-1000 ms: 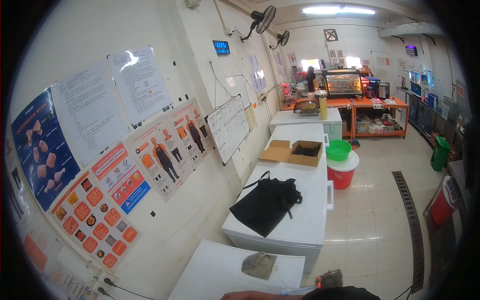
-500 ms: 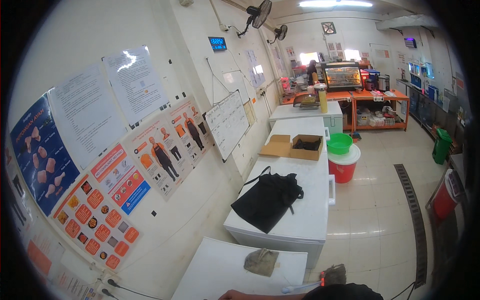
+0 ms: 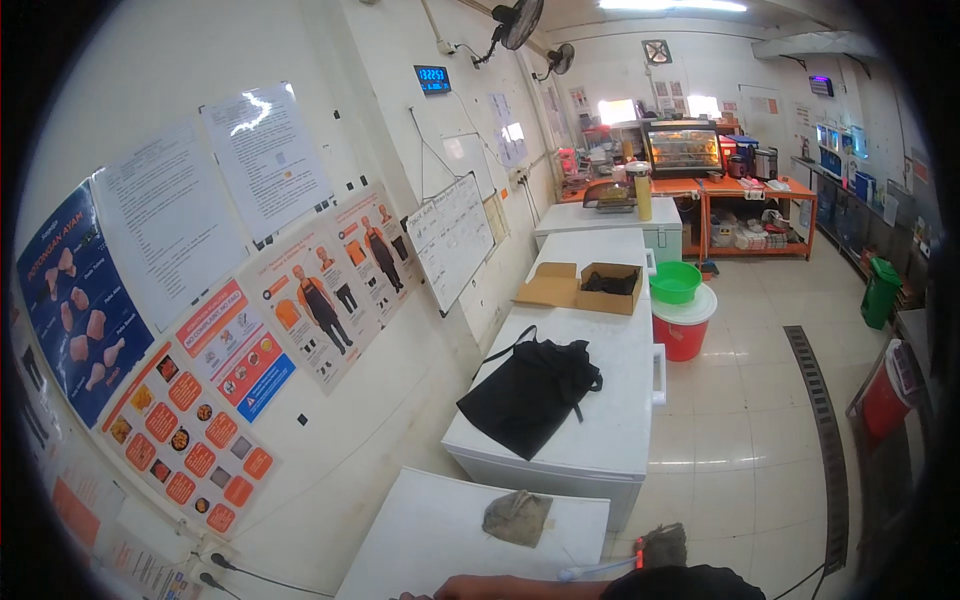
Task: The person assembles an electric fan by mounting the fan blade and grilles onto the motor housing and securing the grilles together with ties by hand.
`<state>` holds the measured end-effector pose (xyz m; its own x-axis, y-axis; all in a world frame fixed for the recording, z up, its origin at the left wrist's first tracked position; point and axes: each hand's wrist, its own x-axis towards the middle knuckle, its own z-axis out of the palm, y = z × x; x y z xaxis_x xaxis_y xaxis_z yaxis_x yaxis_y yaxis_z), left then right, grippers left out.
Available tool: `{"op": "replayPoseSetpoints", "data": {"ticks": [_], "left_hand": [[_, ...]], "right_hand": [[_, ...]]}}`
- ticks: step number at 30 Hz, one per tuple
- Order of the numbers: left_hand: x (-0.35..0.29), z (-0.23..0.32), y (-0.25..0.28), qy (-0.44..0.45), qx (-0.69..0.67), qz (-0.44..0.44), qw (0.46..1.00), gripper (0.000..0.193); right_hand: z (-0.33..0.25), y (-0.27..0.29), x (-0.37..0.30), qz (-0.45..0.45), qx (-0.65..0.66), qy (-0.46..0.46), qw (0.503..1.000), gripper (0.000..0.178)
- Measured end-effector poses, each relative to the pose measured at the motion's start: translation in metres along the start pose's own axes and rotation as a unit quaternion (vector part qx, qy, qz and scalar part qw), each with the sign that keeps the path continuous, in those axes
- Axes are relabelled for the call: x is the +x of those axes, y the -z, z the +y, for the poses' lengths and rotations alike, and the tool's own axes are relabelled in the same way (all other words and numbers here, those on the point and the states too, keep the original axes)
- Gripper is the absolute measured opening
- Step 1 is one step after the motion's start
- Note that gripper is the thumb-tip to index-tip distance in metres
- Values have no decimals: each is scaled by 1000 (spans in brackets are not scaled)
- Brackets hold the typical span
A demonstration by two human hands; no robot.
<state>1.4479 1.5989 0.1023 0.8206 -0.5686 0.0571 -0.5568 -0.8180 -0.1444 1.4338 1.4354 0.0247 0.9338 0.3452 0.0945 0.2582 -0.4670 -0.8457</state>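
Observation:
My right hand (image 3: 455, 588) reaches in from the black sleeve (image 3: 690, 584) at the lower edge, over the near part of a white lidded chest (image 3: 420, 530). Only its back and a few fingertips show; the picture's edge cuts off the rest, so whether it grips anything is hidden. A crumpled grey-brown cloth (image 3: 517, 517) lies on the same lid, beyond the hand. Past the forearm, a thin white stick with a pale blue end (image 3: 575, 574) shows beside a shaggy grey bundle (image 3: 663, 546) with a red-orange part. My left hand is out of view.
On the longer white chest (image 3: 610, 430) lie a black fabric bag or apron (image 3: 530, 395) and an open cardboard box (image 3: 610, 288) with dark contents. A green basin (image 3: 675, 282) sits on a red lidded bucket (image 3: 682, 330). A floor drain (image 3: 820, 440) runs at right; posters line the left wall.
My right hand has moved slightly left over the near lid, and more of its fingers show. The view has shifted a little. The cloth and the black fabric lie as before.

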Motion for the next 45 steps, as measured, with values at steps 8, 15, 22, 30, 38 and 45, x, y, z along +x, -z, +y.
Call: {"op": "replayPoseSetpoints", "data": {"ticks": [8,15,22,30,38,45], "left_hand": [[7,-6,-4,-38,-48,-5,998,26],[9,-2,-6,-69,-23,-6,997,28],[0,-5,-4,-70,1,-67,995,27],[26,6,-16,-75,15,-24,997,21],[14,-4,6,-79,-208,183,957,14],[-33,-1,33,-64,-292,266,916,18]], "right_hand": [[62,-36,30,-11,107,28,994,33],[81,-48,38,23,159,95,982,32],[60,-40,28,-30,123,58,990,25],[92,-60,5,146,99,-82,981,22],[67,-88,-142,178,29,-267,947,39],[115,-90,-157,278,-138,-232,922,24]]}}
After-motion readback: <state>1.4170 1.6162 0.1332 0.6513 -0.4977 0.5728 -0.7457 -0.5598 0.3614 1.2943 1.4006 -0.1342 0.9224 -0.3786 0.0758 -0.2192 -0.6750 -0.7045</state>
